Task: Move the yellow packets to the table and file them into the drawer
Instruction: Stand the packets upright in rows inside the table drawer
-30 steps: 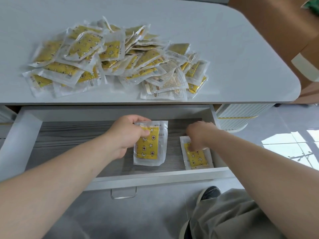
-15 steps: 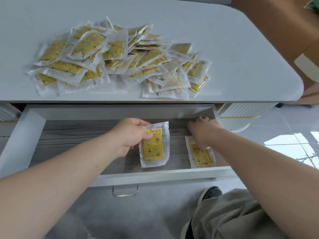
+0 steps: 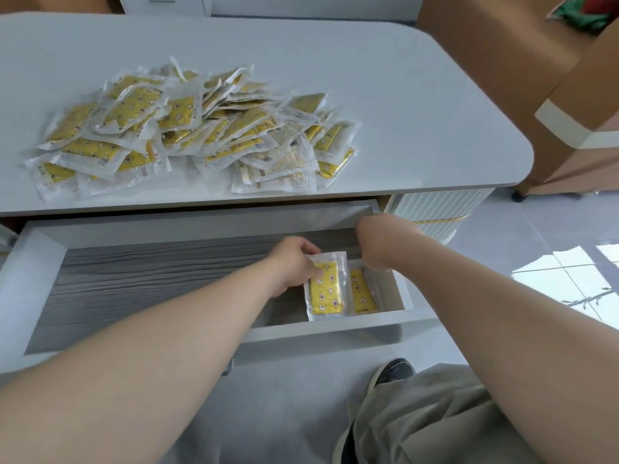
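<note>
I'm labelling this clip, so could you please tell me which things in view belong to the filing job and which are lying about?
Job: pile of yellow clear-wrapped packets on the pale grey table; open white drawer; yellow star-print packet pinched by the left hand; second yellow packet at the drawer's right end, under the right hand.
Lying about: brown cardboard boxes; white ribbed base; dark shoe.

Bright, even daylight, window glare patch on glossy floor (image 3: 576,279) at right, soft shadow under table (image 3: 418,105) edge across drawer (image 3: 150,286) back, fisheye bowing toward frame edges, near forearms (image 3: 150,373) soft, mild overall blur, fine print unreadable
</note>
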### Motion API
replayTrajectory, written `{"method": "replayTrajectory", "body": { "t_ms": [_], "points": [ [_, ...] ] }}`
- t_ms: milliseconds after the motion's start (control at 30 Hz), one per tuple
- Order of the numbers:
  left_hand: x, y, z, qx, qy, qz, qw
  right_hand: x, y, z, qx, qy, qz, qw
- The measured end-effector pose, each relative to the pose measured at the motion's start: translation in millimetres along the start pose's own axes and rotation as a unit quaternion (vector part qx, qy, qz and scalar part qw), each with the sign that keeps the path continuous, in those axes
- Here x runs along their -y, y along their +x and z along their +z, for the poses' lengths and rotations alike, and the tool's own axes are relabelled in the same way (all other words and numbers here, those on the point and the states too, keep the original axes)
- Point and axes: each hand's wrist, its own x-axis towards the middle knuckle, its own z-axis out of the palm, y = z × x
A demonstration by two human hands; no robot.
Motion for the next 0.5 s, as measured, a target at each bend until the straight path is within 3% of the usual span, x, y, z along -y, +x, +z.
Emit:
{"method": "replayTrajectory", "body": {
  "t_ms": [100,233,300,433,500],
  "points": [
    [1.8,7.0,8.2,-0.035,0.122,0.041,0.991,-8.3,-4.0,-0.6,-0.008,0.011,-0.012,1.0],
    [2.7,10.1,6.2,-0.021,0.264,0.086,0.961,-14.8,-5.6,0.9,-0.009,0.023,-0.019,1.0],
    [1.2,8.6,6.5,-0.021,0.362,0.123,0.924,-15.3,-7.0,-0.3,-0.002,0.027,-0.021,0.999],
    [-9.9,0.2,11.8,-0.067,0.545,0.178,0.817,-11.7,-6.9,-7.5,0.002,0.022,-0.024,0.999],
    [-18.6,-7.7,11.2,-0.077,0.555,0.182,0.808,-8.7,-5.0,-14.2,-0.011,0.021,-0.032,0.999]
  ]
}}
